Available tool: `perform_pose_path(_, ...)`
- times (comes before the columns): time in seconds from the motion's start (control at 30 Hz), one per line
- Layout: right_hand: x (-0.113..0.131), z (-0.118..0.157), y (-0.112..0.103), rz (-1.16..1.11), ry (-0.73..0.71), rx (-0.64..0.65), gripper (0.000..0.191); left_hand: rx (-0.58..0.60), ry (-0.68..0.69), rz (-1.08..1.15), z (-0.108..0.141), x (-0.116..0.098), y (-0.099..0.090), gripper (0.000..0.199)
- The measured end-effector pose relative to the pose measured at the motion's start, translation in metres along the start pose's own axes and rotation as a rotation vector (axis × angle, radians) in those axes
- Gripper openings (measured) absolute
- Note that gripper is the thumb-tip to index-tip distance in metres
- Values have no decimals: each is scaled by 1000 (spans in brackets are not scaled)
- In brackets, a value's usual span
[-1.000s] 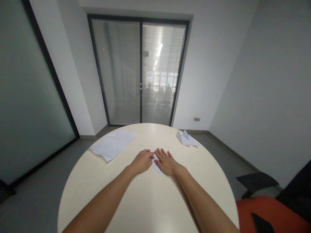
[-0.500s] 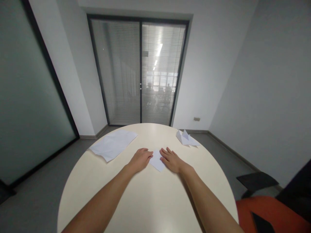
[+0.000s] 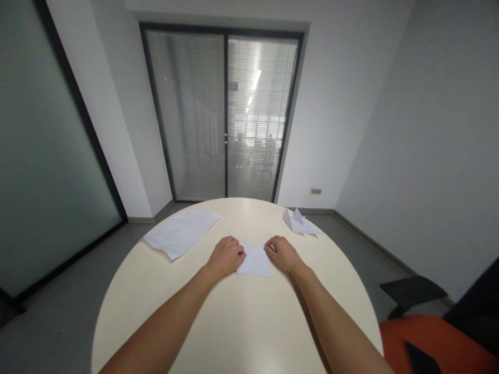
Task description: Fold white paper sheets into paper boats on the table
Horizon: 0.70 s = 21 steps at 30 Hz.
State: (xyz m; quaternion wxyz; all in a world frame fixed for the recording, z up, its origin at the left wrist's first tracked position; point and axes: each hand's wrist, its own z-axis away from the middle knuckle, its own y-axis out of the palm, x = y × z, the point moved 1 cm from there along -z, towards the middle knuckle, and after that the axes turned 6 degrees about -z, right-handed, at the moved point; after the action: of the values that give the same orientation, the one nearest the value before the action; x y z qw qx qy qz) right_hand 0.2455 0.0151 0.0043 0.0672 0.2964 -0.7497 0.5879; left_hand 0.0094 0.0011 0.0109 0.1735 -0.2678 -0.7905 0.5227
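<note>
A small white sheet of paper (image 3: pixel 254 262), roughly square, lies on the table between my hands. My left hand (image 3: pixel 228 254) is closed at its left edge, the thumb and curled fingers pinching the paper there. At the upper right corner my right hand (image 3: pixel 283 252) is closed too, its fingertips pinching that corner. Parts of both side edges are hidden under the fingers.
The round cream table (image 3: pixel 234 322) carries a larger white paper sheet (image 3: pixel 183 232) at back left and folded white paper (image 3: pixel 299 222) at back right. An orange chair (image 3: pixel 429 340) with a black armrest (image 3: pixel 413 290) stands at the right, beyond the table edge.
The paper now shows as a wider, squarer sheet instead of a tilted, narrower piece. My right hand has gone from lying flat with spread fingers to pinching the corner.
</note>
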Motion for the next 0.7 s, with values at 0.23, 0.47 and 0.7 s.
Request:
perform_pose_path(0.23,-5,-4,7,-280,62,8,19,-17,0,63,0,2,3,17)
perform_pose_path(0.47,-2,-9,17,-587,63,-63,18,-15,-99,181,1,7,17,45)
perform_pose_path(0.7,6,-9,20,-660,18,-74,31,-32,-160,215,-2,5,15,18)
